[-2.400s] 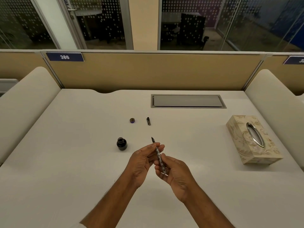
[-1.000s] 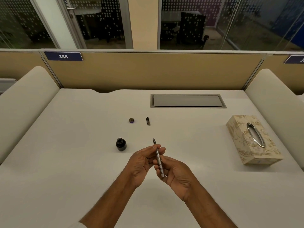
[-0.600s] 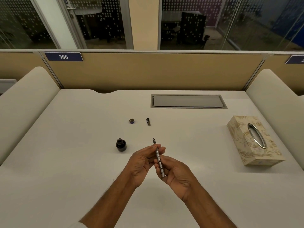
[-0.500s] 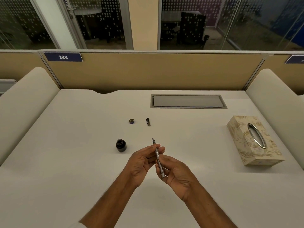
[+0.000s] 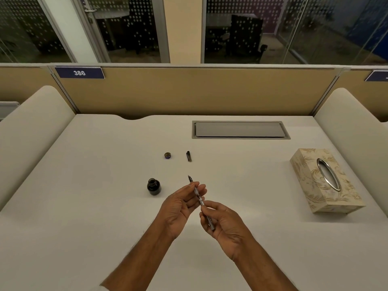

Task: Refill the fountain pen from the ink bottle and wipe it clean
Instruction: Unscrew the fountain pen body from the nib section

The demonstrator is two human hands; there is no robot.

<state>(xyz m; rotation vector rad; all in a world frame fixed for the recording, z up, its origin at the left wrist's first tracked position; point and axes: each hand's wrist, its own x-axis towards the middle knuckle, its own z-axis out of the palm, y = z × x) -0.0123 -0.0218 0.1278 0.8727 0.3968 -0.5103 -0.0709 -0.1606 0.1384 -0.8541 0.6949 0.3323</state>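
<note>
Both hands hold the slim fountain pen (image 5: 197, 193) above the desk, nib pointing away from me. My left hand (image 5: 181, 203) pinches the front section just behind the nib. My right hand (image 5: 223, 222) grips the rear barrel. The open ink bottle (image 5: 153, 186), small, round and dark, stands on the desk to the left of my left hand. Its round lid (image 5: 167, 155) lies farther back, and the dark pen cap (image 5: 189, 156) lies just right of the lid.
A patterned tissue box (image 5: 324, 182) with a metal oval opening sits at the right of the white desk (image 5: 84, 206). A grey cable hatch (image 5: 240, 130) is set in the desk at the back. Padded side panels flank the desk; a tan partition closes the rear.
The pen stays in both hands at almost the same spot. My fingers have shifted slightly along the barrel. The bottle, lid, cap and tissue box have not moved.
</note>
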